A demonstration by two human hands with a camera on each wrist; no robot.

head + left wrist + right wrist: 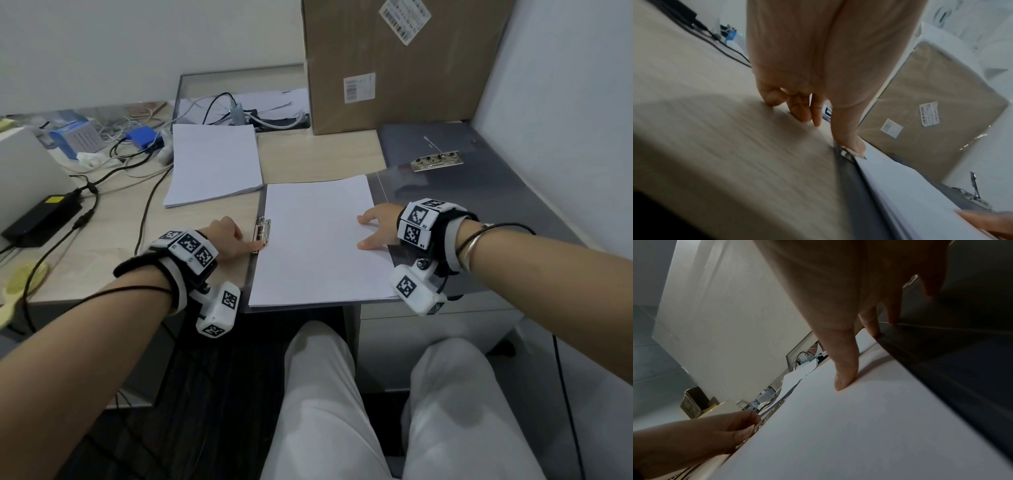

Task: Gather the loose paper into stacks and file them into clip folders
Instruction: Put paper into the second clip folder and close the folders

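A stack of white paper (318,240) lies in an open grey clip folder (255,291) at the desk's front edge. The folder's metal clip (263,231) sits at the paper's left edge. My left hand (245,240) has its thumb tip pressed on the clip (847,154), and its other fingers curl with their tips on the desk. My right hand (368,231) rests spread on the right edge of the paper (838,426), thumb and fingertips flat on it. A second paper stack (214,162) lies behind, to the left.
A dark grey folder (479,192) with a raised metal clip (436,161) lies at the right. A large cardboard box (394,61) stands at the back. Cables, a black power brick (44,216) and blue boxes (142,137) crowd the left side of the desk.
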